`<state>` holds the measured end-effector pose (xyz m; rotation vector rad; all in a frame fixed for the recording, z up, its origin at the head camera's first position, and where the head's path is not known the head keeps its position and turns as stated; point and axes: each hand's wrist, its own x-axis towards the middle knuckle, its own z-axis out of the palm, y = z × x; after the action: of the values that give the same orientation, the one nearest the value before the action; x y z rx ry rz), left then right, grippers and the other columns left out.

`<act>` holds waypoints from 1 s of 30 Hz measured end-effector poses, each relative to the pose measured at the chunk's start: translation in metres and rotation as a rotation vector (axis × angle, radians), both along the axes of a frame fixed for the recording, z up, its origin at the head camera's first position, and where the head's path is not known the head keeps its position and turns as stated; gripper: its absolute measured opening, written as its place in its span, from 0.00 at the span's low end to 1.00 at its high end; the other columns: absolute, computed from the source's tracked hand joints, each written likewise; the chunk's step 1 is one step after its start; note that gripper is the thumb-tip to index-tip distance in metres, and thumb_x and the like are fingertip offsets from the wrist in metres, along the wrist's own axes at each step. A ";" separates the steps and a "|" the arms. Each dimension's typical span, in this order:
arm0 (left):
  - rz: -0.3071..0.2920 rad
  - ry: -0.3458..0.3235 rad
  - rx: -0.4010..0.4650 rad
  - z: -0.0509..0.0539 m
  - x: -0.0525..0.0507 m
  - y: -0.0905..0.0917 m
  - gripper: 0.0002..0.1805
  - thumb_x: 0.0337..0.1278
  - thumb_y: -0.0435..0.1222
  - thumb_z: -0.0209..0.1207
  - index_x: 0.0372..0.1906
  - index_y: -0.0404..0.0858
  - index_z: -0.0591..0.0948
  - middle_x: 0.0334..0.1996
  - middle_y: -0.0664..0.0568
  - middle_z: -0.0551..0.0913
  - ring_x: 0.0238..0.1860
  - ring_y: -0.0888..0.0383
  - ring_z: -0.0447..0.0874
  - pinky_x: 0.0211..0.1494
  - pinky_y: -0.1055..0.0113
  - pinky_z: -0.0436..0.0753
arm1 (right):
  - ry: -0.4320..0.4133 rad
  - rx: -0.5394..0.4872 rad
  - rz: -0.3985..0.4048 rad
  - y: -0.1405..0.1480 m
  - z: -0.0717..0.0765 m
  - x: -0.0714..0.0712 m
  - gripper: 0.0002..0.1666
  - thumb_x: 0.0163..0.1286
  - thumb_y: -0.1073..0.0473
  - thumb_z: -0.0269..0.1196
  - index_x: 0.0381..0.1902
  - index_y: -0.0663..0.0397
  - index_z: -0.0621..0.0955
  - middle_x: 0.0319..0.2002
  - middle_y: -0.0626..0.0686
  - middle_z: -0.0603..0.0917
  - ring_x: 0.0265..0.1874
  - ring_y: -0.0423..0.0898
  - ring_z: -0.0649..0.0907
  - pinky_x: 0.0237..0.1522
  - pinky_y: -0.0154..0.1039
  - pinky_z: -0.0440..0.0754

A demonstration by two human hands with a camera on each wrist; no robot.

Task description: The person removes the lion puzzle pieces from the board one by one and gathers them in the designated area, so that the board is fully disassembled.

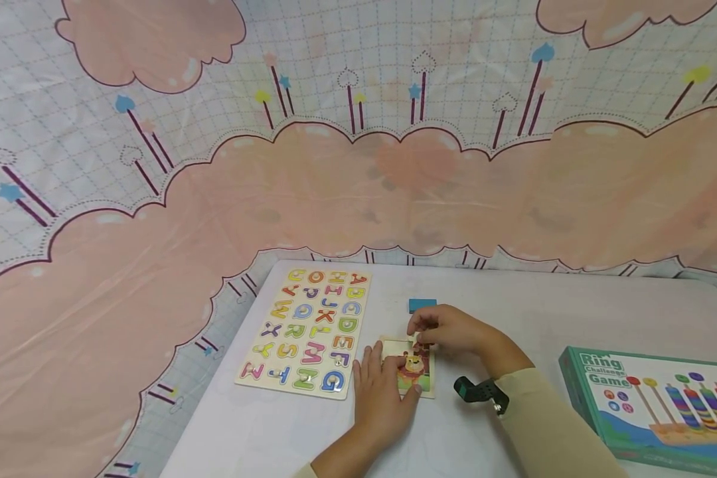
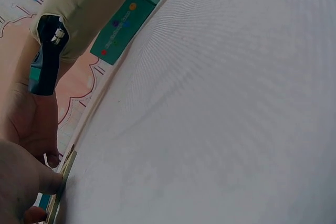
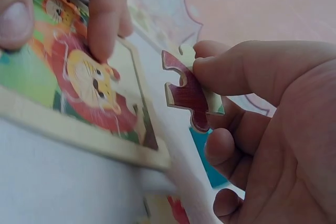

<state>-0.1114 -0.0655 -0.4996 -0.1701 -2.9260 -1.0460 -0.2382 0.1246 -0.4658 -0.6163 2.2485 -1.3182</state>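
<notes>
My right hand (image 1: 454,328) pinches a jigsaw piece (image 3: 191,94), dark red and cream, between thumb and fingers. In the right wrist view the piece is held apart from the puzzle, beyond one corner of its frame. The wooden lion puzzle (image 3: 79,135) lies on the table, with lion pieces fitted and a bare cream area inside the frame. My left hand (image 1: 379,392) rests on the puzzle's left side, fingers extended, with its thumb and a fingertip touching the picture. Only part of the left hand shows in the left wrist view, beside the puzzle's edge.
A wooden alphabet board (image 1: 299,325) lies to the left. Behind the puzzle is a blue block (image 1: 422,305). A green ring game box (image 1: 651,405) stands at the right. Another cream and red piece (image 3: 161,207) is partly visible low in the right wrist view.
</notes>
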 end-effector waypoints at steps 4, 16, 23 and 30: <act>0.005 0.012 -0.005 -0.002 0.000 0.000 0.26 0.65 0.43 0.71 0.63 0.39 0.77 0.82 0.34 0.57 0.84 0.34 0.46 0.82 0.30 0.40 | 0.002 -0.004 -0.010 0.009 0.001 0.001 0.06 0.74 0.66 0.65 0.46 0.54 0.86 0.38 0.50 0.85 0.37 0.48 0.80 0.36 0.41 0.79; 0.006 0.023 -0.008 -0.011 -0.002 0.000 0.27 0.65 0.44 0.71 0.63 0.39 0.77 0.82 0.35 0.56 0.84 0.34 0.45 0.82 0.31 0.38 | 0.007 0.005 -0.045 0.033 0.002 0.005 0.06 0.74 0.67 0.64 0.45 0.56 0.86 0.39 0.52 0.86 0.39 0.49 0.83 0.42 0.43 0.82; 0.009 0.023 -0.006 -0.009 -0.001 -0.001 0.27 0.65 0.44 0.71 0.63 0.39 0.78 0.82 0.35 0.57 0.84 0.34 0.45 0.82 0.31 0.39 | -0.007 0.042 -0.043 0.049 0.000 0.003 0.06 0.75 0.67 0.64 0.44 0.55 0.86 0.37 0.51 0.86 0.39 0.49 0.82 0.42 0.42 0.82; 0.010 0.029 -0.013 -0.010 -0.001 0.000 0.27 0.64 0.43 0.71 0.63 0.39 0.78 0.82 0.35 0.57 0.84 0.34 0.46 0.82 0.31 0.40 | -0.041 0.070 -0.056 0.063 -0.004 0.003 0.06 0.73 0.70 0.65 0.43 0.57 0.86 0.33 0.51 0.83 0.37 0.49 0.80 0.40 0.41 0.82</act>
<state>-0.1125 -0.0659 -0.5097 -0.1689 -2.9056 -1.0139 -0.2356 0.1872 -0.4694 -0.5005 2.2836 -1.2608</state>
